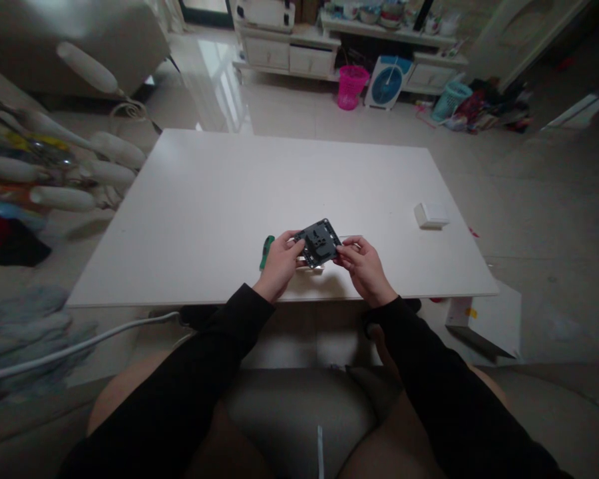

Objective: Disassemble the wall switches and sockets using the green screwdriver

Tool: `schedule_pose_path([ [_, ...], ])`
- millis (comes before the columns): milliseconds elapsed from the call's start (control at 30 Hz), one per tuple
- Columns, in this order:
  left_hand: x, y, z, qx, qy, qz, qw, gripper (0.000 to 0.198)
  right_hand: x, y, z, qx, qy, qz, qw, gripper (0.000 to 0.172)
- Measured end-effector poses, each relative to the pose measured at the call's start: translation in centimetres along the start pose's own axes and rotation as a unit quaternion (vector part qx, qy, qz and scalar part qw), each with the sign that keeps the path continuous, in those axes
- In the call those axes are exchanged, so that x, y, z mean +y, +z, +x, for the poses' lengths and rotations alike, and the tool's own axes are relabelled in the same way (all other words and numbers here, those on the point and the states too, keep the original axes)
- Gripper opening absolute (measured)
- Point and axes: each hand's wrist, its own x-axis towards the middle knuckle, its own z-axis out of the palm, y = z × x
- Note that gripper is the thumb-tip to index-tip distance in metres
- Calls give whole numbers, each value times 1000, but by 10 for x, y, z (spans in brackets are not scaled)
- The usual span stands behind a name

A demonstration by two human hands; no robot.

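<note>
A dark grey square wall socket (pixel 319 241) is held tilted just above the near edge of the white table (pixel 289 186). My left hand (pixel 281 264) grips its left side, fingers closed on it. My right hand (pixel 362 266) pinches its right side. A green-handled screwdriver (pixel 266 251) lies on the table right beside my left hand. Something pale and flat (pixel 313 269) lies on the table under the socket; I cannot make out what it is.
A small white switch box (pixel 430 215) sits near the table's right edge. A white drying rack with cloths (pixel 54 166) stands to the left. A pink basket (pixel 351 86), a fan and white cabinets line the far wall. A white cable (pixel 80 342) runs at lower left.
</note>
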Motion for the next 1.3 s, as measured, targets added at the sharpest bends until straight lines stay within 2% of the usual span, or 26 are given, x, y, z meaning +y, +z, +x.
schedule_pose_path([
  [167, -3, -1, 0, -25, 6, 18, 1000, 18, 2, 2, -1, -12, 27, -15, 999, 32],
  [600, -7, -3, 3, -28, 9, 30, 999, 22, 4, 3, -3, 1, 2, -32, 999, 18],
  [867, -4, -4, 1, -17, 15, 48, 999, 23, 3, 4, -2, -13, 9, -12, 1000, 19],
  [1133, -1, -3, 1, -14, 17, 57, 998, 26, 0, 5, -3, -8, 18, -52, 998, 21],
  [1300, -3, -5, 3, -15, 44, 81, 996, 30, -2, 5, -4, -31, 12, -89, 995, 25],
])
